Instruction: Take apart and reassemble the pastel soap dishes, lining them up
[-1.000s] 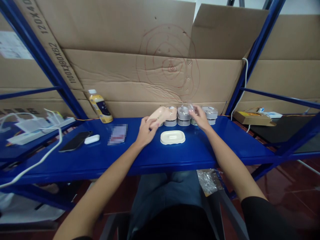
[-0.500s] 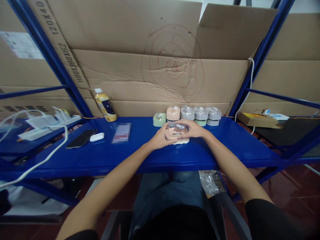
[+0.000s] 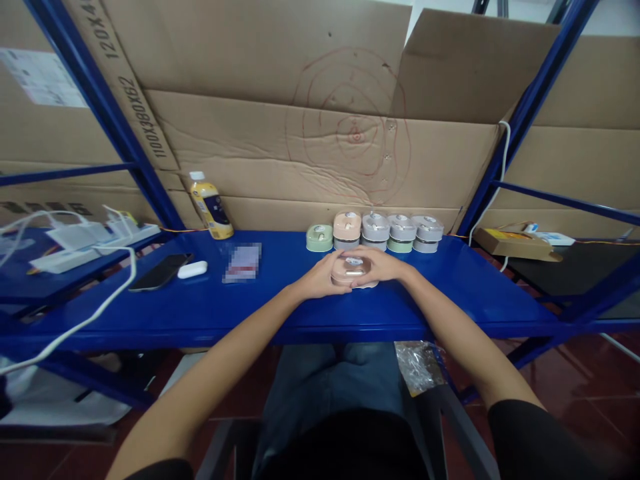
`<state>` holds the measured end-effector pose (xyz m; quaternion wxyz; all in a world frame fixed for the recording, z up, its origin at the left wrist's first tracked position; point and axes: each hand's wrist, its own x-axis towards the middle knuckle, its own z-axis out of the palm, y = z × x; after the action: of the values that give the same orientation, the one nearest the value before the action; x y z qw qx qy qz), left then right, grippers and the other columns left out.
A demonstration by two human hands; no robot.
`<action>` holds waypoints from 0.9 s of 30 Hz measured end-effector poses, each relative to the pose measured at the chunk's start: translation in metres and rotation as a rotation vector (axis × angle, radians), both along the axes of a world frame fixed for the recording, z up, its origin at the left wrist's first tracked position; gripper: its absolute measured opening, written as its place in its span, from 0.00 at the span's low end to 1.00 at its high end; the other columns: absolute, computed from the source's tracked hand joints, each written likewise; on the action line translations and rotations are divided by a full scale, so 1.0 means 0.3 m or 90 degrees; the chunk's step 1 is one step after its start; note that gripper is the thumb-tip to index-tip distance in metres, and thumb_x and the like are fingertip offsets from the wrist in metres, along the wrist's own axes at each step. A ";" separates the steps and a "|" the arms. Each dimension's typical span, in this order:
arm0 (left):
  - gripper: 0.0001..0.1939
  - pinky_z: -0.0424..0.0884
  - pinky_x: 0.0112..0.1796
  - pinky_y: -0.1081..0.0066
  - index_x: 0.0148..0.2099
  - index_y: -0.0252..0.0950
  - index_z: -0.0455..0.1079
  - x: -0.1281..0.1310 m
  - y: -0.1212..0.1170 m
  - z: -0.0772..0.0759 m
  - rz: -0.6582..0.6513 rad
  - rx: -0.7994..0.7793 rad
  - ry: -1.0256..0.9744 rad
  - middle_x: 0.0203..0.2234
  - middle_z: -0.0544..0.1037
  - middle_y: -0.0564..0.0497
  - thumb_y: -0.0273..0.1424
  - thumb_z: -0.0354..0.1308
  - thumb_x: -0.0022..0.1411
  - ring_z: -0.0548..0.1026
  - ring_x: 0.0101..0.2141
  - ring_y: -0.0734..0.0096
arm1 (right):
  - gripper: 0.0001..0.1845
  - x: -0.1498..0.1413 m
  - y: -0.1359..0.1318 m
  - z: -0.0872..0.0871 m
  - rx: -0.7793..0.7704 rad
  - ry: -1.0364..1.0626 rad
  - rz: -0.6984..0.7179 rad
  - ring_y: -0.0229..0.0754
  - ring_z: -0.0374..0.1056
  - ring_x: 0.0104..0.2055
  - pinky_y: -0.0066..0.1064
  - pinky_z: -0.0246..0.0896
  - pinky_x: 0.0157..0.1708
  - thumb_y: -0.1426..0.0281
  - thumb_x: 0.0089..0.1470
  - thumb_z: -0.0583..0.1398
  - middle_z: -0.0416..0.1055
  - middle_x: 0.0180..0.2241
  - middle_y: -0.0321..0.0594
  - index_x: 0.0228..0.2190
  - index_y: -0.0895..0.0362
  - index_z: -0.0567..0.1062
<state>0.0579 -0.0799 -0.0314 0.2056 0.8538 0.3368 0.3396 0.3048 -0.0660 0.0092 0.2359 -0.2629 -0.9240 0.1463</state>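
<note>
Pink container (image 3: 351,269) sits near the front of the blue bench (image 3: 465,287), grasped from both sides. The fingers of the left hand (image 3: 320,277) curve round its left side, and those of the right hand (image 3: 379,265) wrap its right and far side, the two hands meeting or nearly meeting behind it. A pale edge (image 3: 369,285) shows beneath, by the right hand; whether the container is fully seated on it is hard to tell under the fingers.

Just beyond the hands stands the row: a single green container (image 3: 319,239) at its left end, then a peach-topped stack (image 3: 347,231), a grey stack (image 3: 375,230), a grey-and-green stack (image 3: 401,233) and another grey stack (image 3: 427,233). The gap from hands to row is narrow. Blue surface runs wider on either side: leftward to the blurred packet (image 3: 243,262), with the white case (image 3: 193,269), phone (image 3: 161,272) and yellow bottle (image 3: 212,207) farther out, and rightward to the blue post (image 3: 525,107). The bench's front edge lies a little nearer the body, under both forearms.

Half a second ago the pink container looked higher and its pale underside piece showed more; now it sits lower and the hands are drawn in closer. Earlier still, the right hand was at the row and the cream tray lay uncovered.
</note>
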 end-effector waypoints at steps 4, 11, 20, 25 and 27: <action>0.53 0.67 0.63 0.47 0.73 0.38 0.57 -0.012 -0.004 0.012 -0.011 0.014 0.025 0.67 0.68 0.36 0.50 0.74 0.51 0.68 0.65 0.38 | 0.47 -0.002 -0.002 -0.005 0.018 0.000 0.014 0.57 0.71 0.59 0.52 0.65 0.62 0.50 0.47 0.74 0.72 0.59 0.48 0.64 0.50 0.72; 0.50 0.72 0.59 0.51 0.69 0.36 0.63 -0.002 -0.015 0.025 0.017 0.015 0.019 0.62 0.74 0.38 0.51 0.74 0.49 0.74 0.61 0.41 | 0.47 -0.012 0.006 -0.011 0.005 -0.004 -0.003 0.57 0.71 0.59 0.53 0.66 0.62 0.49 0.47 0.74 0.72 0.59 0.46 0.64 0.48 0.71; 0.47 0.74 0.57 0.53 0.63 0.34 0.69 -0.073 -0.008 0.069 0.176 0.014 -0.047 0.56 0.79 0.39 0.49 0.75 0.44 0.78 0.56 0.43 | 0.53 0.028 0.042 -0.020 -0.071 0.155 -0.122 0.58 0.71 0.60 0.53 0.67 0.61 0.46 0.43 0.74 0.71 0.61 0.51 0.65 0.53 0.68; 0.44 0.72 0.58 0.54 0.63 0.34 0.66 -0.106 0.079 0.157 0.472 0.030 -0.217 0.56 0.78 0.37 0.47 0.74 0.48 0.76 0.57 0.46 | 0.30 0.161 0.102 0.064 0.138 0.433 -0.383 0.52 0.73 0.54 0.48 0.68 0.57 0.44 0.65 0.54 0.77 0.50 0.49 0.50 0.54 0.77; 0.45 0.70 0.59 0.52 0.64 0.33 0.63 -0.093 0.137 0.190 0.576 0.013 -0.226 0.58 0.76 0.34 0.47 0.74 0.50 0.74 0.59 0.42 | 0.31 0.270 0.144 0.077 0.232 0.536 -0.577 0.53 0.72 0.52 0.49 0.67 0.56 0.45 0.67 0.48 0.76 0.46 0.50 0.45 0.56 0.77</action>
<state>0.0300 -0.0387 0.0257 0.0834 0.5526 0.6304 0.5387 0.3858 -0.0229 0.0323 0.6575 -0.5028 -0.5599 -0.0367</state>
